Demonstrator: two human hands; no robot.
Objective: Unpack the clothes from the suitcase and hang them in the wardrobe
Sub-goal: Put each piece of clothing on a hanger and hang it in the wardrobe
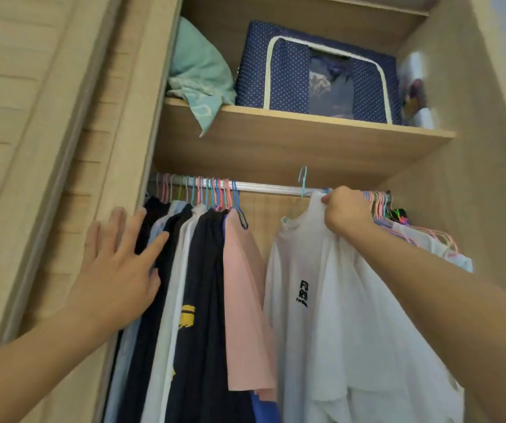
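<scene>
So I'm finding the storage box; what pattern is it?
Navy with small white dots and cream trim, the storage box shows clearly in the head view.

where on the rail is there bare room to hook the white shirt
The bare stretch of rail lies between the pink shirt and the white shirt gripped by the right hand. Both rail ends are packed with hangers.

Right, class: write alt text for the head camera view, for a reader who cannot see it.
A person's right hand grips the shoulder of a white printed T-shirt on a light blue hanger at the silver wardrobe rail. The open left hand rests against the dark hanging clothes bunched at the left.
</scene>
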